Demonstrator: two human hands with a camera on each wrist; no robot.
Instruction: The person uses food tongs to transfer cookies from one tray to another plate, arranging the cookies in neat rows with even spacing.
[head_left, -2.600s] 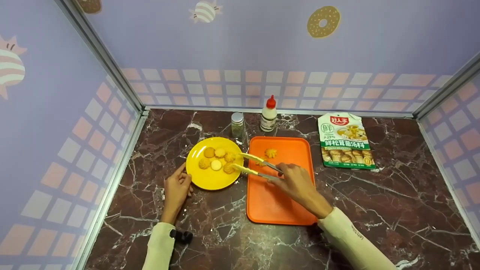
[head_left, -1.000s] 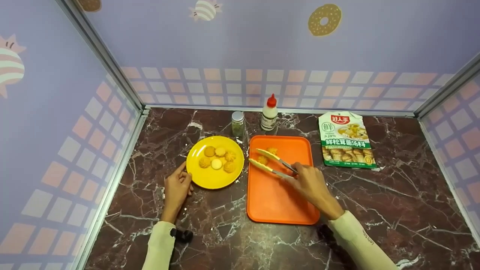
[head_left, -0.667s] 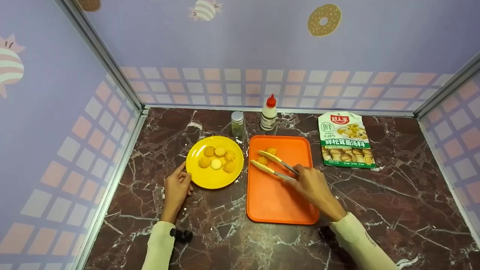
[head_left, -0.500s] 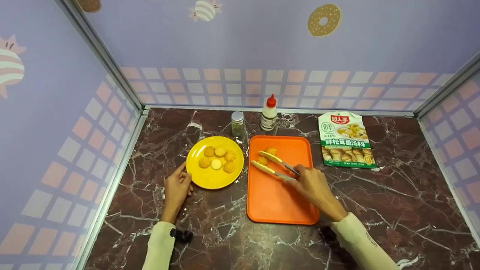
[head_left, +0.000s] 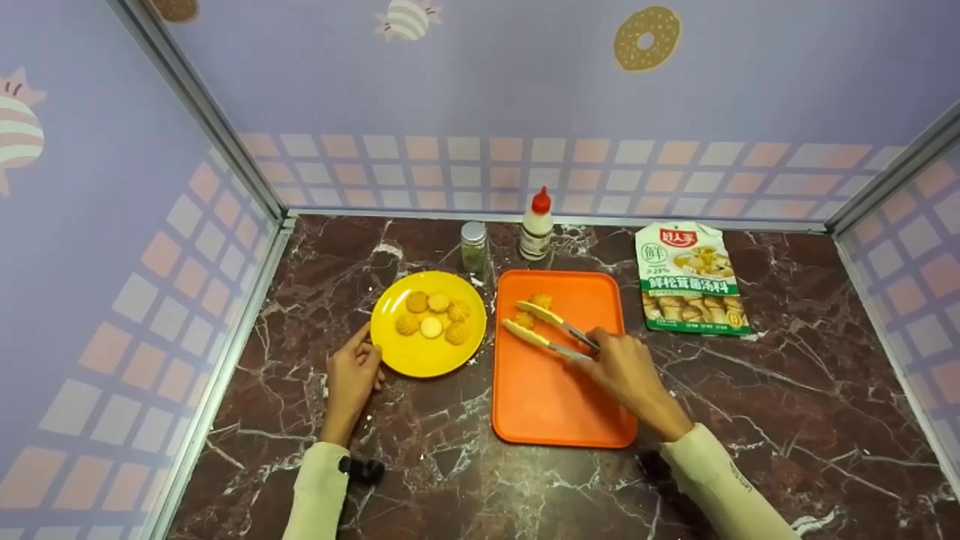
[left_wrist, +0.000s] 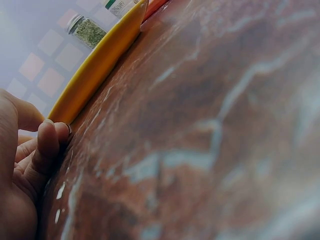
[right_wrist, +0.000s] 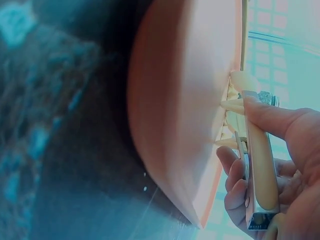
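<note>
In the head view my left hand [head_left: 353,373] holds the near-left rim of a yellow plate [head_left: 420,360], thumb and fingertips at its edge. The left wrist view shows those fingers [left_wrist: 47,137] against the rim. Several round, golden butter cookies [head_left: 431,327] lie on that plate. My right hand [head_left: 619,371] grips metal food tongs [head_left: 559,349] with yellow tips. Over the orange tray [head_left: 555,405], the parted tips stand on either side of one cookie [head_left: 524,320]; another cookie [head_left: 543,301] lies just beyond the upper tip. The right wrist view shows the tongs' handle [right_wrist: 262,170] in the curled fingers.
Behind the plate and tray stand a spice jar [head_left: 474,247] with a silver lid and a red-capped squeeze bottle [head_left: 537,225]. A green and white food pouch [head_left: 691,279] lies right of the tray. Walls enclose the dark marble table [head_left: 450,480] at the back and sides.
The tongs have moved right from the cookies on the plate to the tray, around a cookie there. For the last second they stay almost still. My left hand keeps its place at the plate.
</note>
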